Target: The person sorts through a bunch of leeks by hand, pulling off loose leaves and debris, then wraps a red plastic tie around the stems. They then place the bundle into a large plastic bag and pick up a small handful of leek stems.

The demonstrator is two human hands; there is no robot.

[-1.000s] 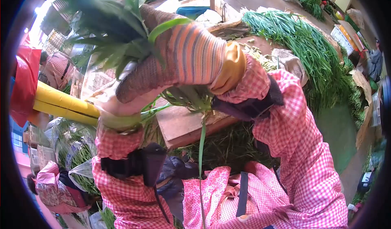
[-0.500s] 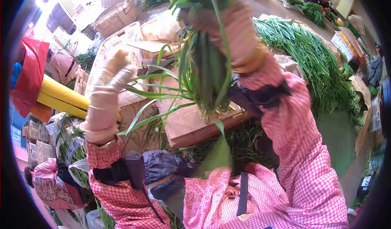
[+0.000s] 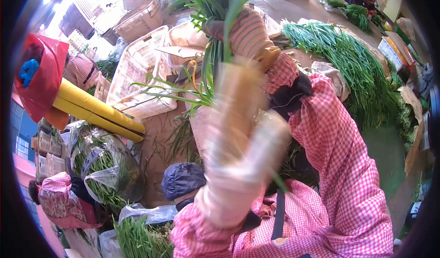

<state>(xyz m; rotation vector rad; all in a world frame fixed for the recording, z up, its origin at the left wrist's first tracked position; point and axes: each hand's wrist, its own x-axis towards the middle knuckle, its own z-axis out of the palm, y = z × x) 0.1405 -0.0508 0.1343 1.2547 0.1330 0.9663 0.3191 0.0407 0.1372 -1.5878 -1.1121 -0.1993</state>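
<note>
Here, a broad heap (image 3: 339, 58) of long, strappy leaves lies past my checked sleeve (image 3: 341, 161); nearer, my pale, blurred left hand (image 3: 247, 129), its grip unclear, crosses before a slim leafy bundle (image 3: 212, 58), clasped upright in my striped-knit right hand (image 3: 245, 32).

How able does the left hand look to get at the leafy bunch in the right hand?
Probably yes: the left hand, though motion-blurred, looks open with its thumb spread, close to the leafy bunch. The right hand holds the bunch higher up, and nothing clearly blocks the lower part.
</note>
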